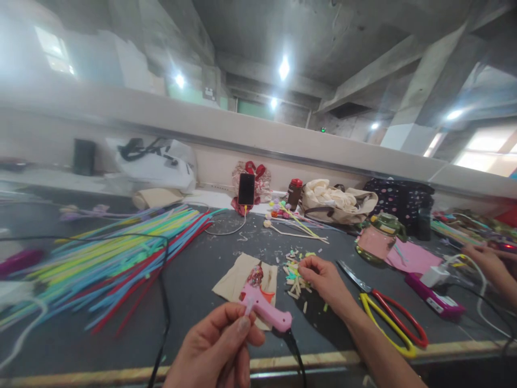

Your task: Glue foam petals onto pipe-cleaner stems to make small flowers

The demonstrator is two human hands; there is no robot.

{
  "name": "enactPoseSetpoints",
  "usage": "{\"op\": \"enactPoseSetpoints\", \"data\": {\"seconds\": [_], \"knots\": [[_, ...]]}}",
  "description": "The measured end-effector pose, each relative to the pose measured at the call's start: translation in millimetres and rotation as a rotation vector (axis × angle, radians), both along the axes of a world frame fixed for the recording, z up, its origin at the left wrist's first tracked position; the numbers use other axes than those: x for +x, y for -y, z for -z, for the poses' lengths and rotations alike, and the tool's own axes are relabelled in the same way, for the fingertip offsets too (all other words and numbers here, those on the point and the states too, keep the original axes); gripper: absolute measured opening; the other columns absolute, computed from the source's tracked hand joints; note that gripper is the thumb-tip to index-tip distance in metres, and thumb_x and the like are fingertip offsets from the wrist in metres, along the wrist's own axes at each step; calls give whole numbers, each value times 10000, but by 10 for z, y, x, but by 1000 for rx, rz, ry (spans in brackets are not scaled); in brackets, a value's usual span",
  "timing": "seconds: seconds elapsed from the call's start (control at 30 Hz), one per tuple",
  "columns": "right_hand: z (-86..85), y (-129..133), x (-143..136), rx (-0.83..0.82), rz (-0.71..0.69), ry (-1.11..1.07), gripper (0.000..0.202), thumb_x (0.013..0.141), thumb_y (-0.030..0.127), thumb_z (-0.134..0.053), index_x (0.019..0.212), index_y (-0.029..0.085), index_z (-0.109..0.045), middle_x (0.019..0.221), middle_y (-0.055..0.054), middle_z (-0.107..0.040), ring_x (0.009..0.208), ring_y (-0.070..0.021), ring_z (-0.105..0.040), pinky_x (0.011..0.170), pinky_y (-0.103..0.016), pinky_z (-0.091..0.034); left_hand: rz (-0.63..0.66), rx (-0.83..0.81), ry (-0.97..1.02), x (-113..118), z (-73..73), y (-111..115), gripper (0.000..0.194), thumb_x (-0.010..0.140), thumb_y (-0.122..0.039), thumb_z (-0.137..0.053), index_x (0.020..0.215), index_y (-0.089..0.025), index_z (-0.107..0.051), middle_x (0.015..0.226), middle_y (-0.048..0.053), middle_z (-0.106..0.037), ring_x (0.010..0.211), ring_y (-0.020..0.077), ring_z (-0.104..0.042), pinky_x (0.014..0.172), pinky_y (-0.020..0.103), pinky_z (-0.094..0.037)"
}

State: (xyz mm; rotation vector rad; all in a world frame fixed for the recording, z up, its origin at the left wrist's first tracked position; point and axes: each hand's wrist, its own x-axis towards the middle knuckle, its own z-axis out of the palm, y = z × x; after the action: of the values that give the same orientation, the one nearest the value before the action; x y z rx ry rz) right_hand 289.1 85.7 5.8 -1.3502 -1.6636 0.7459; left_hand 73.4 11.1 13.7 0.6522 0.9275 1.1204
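Observation:
My left hand [226, 345] is closed in a pinch at the front, with a small pale, translucent stick [249, 307] at its fingertips. Just beyond, a pink glue gun [269, 313] lies on a beige cloth [230, 277], its nozzle pointing away from me. My right hand [325, 277] reaches into a pile of short cut pipe cleaner pieces [295, 285], mostly cream, yellow and green. Its thumb and fingers are pressed together; whatever is between them is hidden. Scissors [374, 293] with red and yellow handles lie open to the right of that hand.
Long coloured pipe cleaners [133, 253] spread across the left. A phone [246, 188] stands at the back, near pipe cleaner flowers [278, 210]. Rightward are a glass jar [375, 240], a magenta power strip [434, 299] and another person's hand [488, 264]. Black cables cross the table.

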Motion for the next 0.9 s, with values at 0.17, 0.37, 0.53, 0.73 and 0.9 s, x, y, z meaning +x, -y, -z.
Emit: {"op": "enactPoseSetpoints", "data": {"seconds": [0.17, 0.37, 0.53, 0.73, 0.9], "knots": [[-303, 382, -468, -41, -152, -30, 107, 712, 195, -508, 610, 161, -511, 543, 52, -439, 511, -84, -392, 480, -190, -316, -43, 80, 19, -15, -56, -4, 185, 663, -320, -664, 645, -148, -598, 411, -25, -568, 266, 9, -371, 270, 77, -268], [-431, 543, -974, 60, -239, 38, 135, 692, 191, -505, 562, 156, -514, 525, 39, -465, 484, -80, -396, 451, -191, -300, -101, 113, 63, -115, -34, 29, 180, 700, -318, -627, 641, -152, -597, 351, -37, -523, 256, 17, -378, 273, 79, -294], [-388, 488, -1096, 88, -259, 117, 122, 688, 144, -507, 572, 148, -548, 561, 16, -525, 526, -93, -442, 491, -203, -323, -97, 117, 116, -192, 39, 21, 196, 682, -319, -646, 621, -145, -578, 380, -30, -545, 260, 29, -410, 258, 86, -313], [-394, 430, -1087, -278, -467, -219, 159, 699, 267, -589, 613, 139, -550, 541, 26, -501, 469, -70, -404, 449, -193, -314, -80, 110, 181, -208, 19, 16, 172, 715, -295, -615, 650, -156, -537, 496, -24, -599, 268, 25, -435, 256, 87, -315], [-289, 356, -1039, -486, -579, -510, 176, 650, 262, -687, 650, 115, -589, 519, 21, -524, 425, -45, -414, 413, -170, -248, -12, 84, 186, -224, 7, 23, 212, 738, -303, -588, 604, -153, -520, 383, -42, -535, 236, 21, -406, 249, 77, -286]]}}
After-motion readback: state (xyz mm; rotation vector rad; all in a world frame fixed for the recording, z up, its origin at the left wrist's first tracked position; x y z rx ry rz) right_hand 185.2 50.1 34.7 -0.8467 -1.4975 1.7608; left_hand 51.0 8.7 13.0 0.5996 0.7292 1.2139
